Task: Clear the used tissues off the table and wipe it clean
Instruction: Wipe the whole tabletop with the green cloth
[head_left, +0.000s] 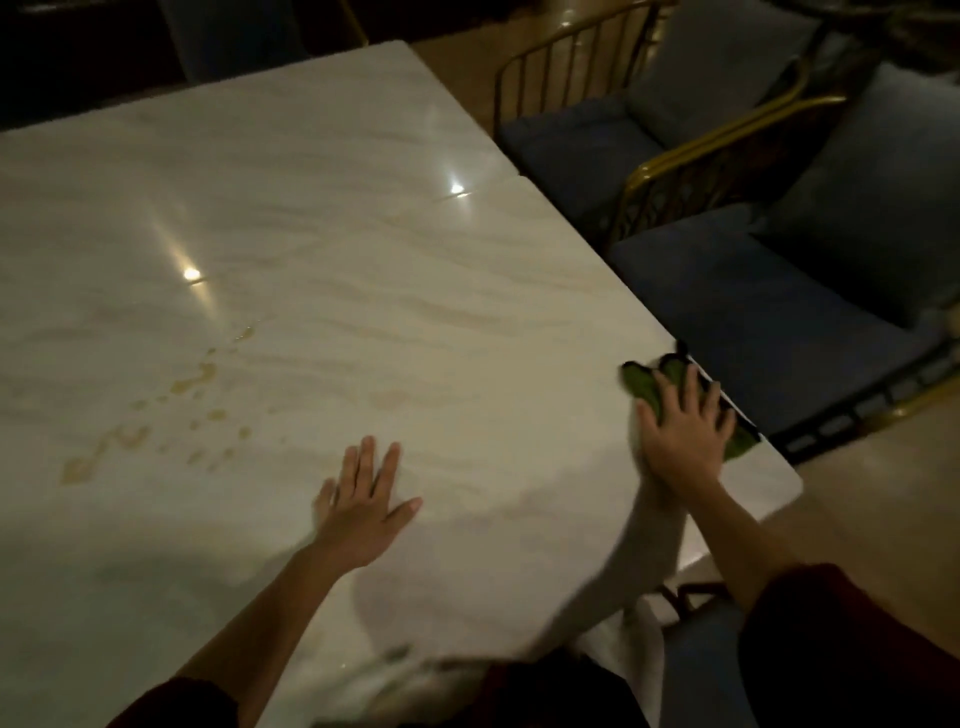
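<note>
Presses one green cloth (641, 382) flat under the right hand (683, 431), fingers spread, at the right edge of the surface (311, 208). Rests the left hand (363, 499) flat, fingers straight, lower centre. One cluster of brownish drops (135, 436) at left; two blue chairs (753, 312) upper right.

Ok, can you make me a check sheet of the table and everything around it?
Surface: pale marble table, brownish spill drops on its left part.
Job's things: green cloth at the right edge; no tissues seen.
Clutter: blurred shape at the near edge, cannot tell what.
Hands: left hand flat on the table; right hand presses the cloth, fingers spread.
Cables: nothing seen.
Surroundings: blue chairs with gold frames on the right.
</note>
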